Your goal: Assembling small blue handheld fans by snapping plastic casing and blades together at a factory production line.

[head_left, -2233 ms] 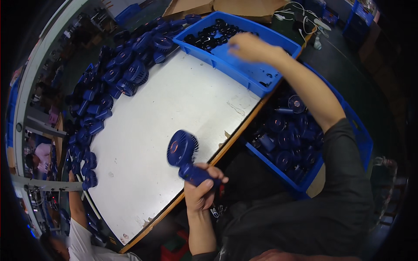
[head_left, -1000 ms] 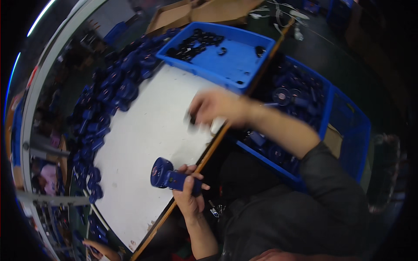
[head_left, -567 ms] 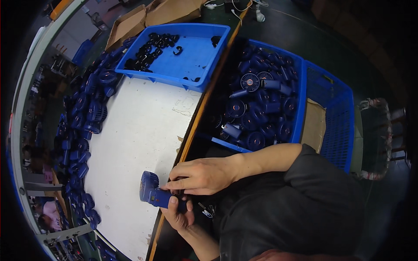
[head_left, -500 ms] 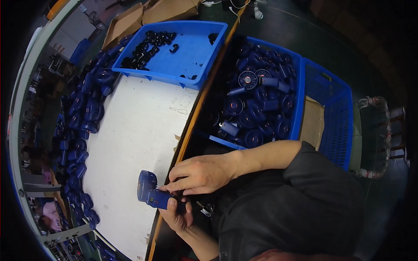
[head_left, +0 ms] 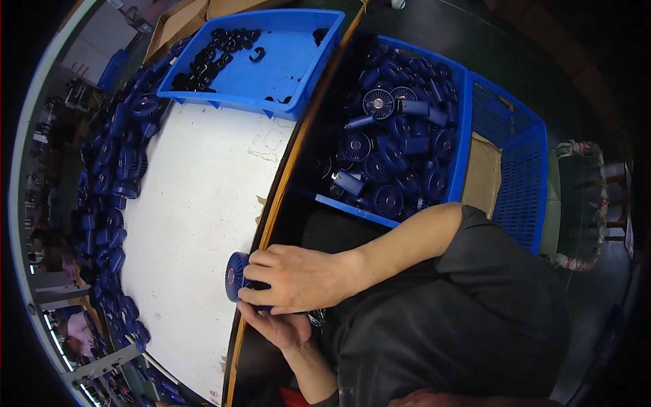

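Note:
A dark blue handheld fan (head_left: 235, 276) is held at the near edge of the white table (head_left: 196, 203). My left hand (head_left: 278, 329) grips its handle from below. My right hand (head_left: 295, 278) lies over the handle from above, with the fingers curled onto it next to the round fan head. Most of the handle is hidden under both hands; whether something small is pinched in my right fingers is hidden.
A shallow blue tray (head_left: 271, 68) with small black parts stands at the table's far end. A deep blue crate (head_left: 464, 136) full of blue fans sits to the right, below table level. Many blue fans (head_left: 108, 176) line the table's left edge.
My right hand came back from the far tray to the fan and now rests on its handle. The fan has been lowered and drawn toward the table's near edge.

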A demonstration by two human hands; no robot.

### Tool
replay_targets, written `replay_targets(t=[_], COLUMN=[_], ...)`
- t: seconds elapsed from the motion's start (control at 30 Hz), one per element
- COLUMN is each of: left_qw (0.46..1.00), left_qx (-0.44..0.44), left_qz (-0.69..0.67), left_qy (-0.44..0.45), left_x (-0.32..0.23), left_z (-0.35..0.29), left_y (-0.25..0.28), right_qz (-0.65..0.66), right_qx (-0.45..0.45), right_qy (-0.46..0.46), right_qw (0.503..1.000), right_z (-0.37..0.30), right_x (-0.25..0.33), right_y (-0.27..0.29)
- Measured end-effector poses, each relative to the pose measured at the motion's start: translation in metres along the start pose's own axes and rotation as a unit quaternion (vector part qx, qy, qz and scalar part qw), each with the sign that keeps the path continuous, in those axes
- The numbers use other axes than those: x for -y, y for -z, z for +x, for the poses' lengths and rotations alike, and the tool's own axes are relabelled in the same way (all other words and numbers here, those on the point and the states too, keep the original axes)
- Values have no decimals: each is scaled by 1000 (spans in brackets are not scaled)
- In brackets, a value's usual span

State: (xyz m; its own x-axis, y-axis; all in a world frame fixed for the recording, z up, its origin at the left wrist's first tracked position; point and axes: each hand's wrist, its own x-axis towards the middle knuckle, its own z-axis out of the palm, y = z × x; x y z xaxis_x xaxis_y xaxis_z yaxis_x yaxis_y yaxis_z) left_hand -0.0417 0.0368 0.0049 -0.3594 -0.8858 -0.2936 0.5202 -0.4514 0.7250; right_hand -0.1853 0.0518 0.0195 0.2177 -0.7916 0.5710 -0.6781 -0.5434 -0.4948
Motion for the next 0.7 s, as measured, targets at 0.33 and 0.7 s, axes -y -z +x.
replay_targets(t=[0.33, 0.7], left_qw=[738, 781], left_qx=[234, 158], left_qz=[614, 581], left_qy=[-153, -168], left_x=[9, -30], left_z=[-4, 14], left_y=[-9, 10], right_qz=[207, 191], right_qx=[-43, -217], right_qy=[-213, -651], right_qw=[954, 702], right_z=[-62, -179], right_x=[-5, -135], right_y=[3, 27])
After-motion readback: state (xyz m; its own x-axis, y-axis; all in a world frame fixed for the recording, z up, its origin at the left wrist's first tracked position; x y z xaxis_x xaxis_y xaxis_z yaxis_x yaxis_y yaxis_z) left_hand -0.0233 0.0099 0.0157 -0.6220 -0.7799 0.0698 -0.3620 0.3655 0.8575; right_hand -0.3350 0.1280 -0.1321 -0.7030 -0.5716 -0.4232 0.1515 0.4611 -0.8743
